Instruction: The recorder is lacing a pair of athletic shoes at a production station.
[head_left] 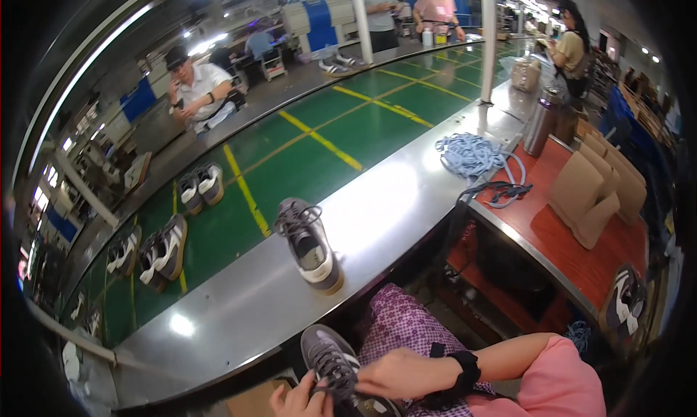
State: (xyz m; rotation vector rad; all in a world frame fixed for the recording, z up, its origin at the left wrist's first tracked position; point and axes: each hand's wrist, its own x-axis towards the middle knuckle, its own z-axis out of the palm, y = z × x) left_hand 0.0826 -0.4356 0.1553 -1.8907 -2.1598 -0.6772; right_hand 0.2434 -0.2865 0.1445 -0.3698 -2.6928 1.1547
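A dark grey sneaker with white side stripes rests at my lap, its toe pointing away from me. My left hand is at the left of its lacing, with curled fingers closed on the dark shoelace. From the right, my right hand reaches over the shoe, its fingers pinched together at the same lacing; the lace ends are too small to make out. A matching sneaker stands on the metal ledge just beyond, laced, with its heel toward me.
Several sneakers stand on the green conveyor belt at the left. Light blue laces lie in a heap on the ledge. On the red table are a flask and brown cardboard pieces. Several people work beyond.
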